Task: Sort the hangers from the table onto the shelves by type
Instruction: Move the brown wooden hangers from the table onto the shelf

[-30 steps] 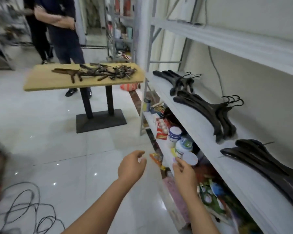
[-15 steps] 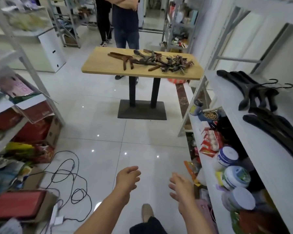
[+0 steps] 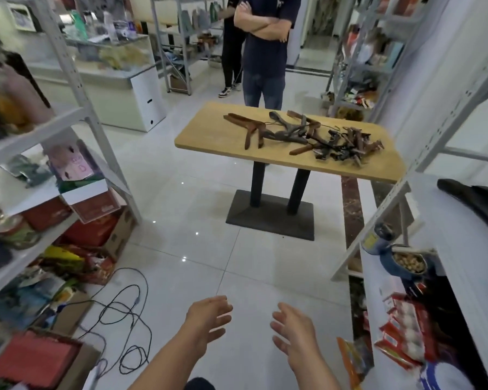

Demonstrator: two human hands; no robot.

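A tangled pile of brown hangers (image 3: pixel 307 139) lies on the wooden table (image 3: pixel 209 136) in the upper middle of the frame, and black hangers (image 3: pixel 473 198) rest on the white shelf (image 3: pixel 445 226) at the right edge. Low in the frame, the left hand (image 3: pixel 206 319) and right hand (image 3: pixel 293 330) hang over the tiled floor (image 3: pixel 181 206) with fingers loosely spread, holding nothing.

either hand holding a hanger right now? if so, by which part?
Nothing is held. The left hand and right hand are both open and empty above the floor; the hangers lie on the table.
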